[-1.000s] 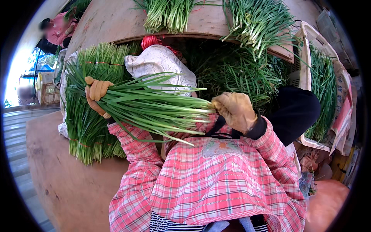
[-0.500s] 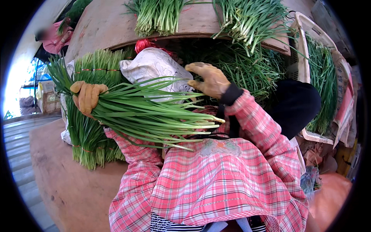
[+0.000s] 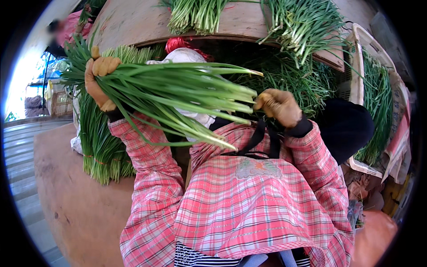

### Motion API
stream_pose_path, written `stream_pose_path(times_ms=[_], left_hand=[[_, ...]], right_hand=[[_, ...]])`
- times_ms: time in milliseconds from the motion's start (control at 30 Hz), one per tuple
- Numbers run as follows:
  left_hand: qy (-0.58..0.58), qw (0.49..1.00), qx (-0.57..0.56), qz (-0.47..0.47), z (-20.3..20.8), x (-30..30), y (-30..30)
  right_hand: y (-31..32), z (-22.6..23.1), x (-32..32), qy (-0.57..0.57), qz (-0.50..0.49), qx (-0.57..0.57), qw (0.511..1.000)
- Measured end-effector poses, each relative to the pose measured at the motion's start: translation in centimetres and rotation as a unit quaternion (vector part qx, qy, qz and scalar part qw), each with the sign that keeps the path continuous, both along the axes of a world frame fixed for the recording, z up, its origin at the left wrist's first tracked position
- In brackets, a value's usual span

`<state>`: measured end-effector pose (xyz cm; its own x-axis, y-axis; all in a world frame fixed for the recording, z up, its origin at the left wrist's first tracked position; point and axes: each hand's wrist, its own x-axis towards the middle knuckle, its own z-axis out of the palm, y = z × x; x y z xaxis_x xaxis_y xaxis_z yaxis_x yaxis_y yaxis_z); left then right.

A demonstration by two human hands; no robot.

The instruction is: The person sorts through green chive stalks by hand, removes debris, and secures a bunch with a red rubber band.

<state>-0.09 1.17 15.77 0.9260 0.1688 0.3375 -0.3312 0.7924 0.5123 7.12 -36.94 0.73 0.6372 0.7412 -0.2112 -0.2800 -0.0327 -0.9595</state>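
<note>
My left hand [image 3: 101, 73], in a tan glove, is wrapped round a loose bunch of garlic chives [image 3: 178, 91] near its leafy end. The leaves fan out rightward, with pale cut stem ends pointing toward my right hand [image 3: 281, 107]. That hand, also gloved, is closed with its curled fingers right at the stem ends. Whatever it pinches, if anything, is hidden. Below and behind my left hand are tied bundles of chives [image 3: 100, 153], stacked together. A white cloth sack [image 3: 187, 55] is partly covered by the held bunch.
More chive bunches [image 3: 304, 29] lie on a wooden board [image 3: 142, 22] ahead. Under its edge is a heap of loose chives [image 3: 289, 78], beside red twine [image 3: 175, 43]. A white plastic crate [image 3: 358, 58] of greens stands at right. Far left, a person in pink [image 3: 71, 29] sits.
My right hand has gone from open, fingers spread, to closed at the stem ends, lower and farther right. My left hand has lifted the bunch higher, and some stems have spread apart.
</note>
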Motion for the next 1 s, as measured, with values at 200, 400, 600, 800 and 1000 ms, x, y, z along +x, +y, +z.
stream_pose_path(times_ms=[200,400,600,800,1000], left_hand=[[0.069,0.985,0.126,0.095,1.7,2.7,2.6],[0.175,0.911,0.223,0.301,6.4,5.5,-6.4],[0.103,0.925,0.292,0.22,9.3,7.8,-16.3],[0.083,0.933,0.347,-0.053,9.4,12.9,-20.6],[0.136,0.944,0.29,-0.084,8.0,13.0,-19.8]], right_hand=[[-5.4,-2.1,2.4,-0.116,-0.114,-0.097,0.982],[-1.6,5.9,1.5,-0.374,-0.076,0.0,0.924],[7.1,10.8,1.8,-0.455,-0.12,0.077,0.879],[7.6,10.8,3.7,-0.1,-0.03,0.237,0.966],[6.3,5.5,5.2,0.087,0.047,0.357,0.929]])
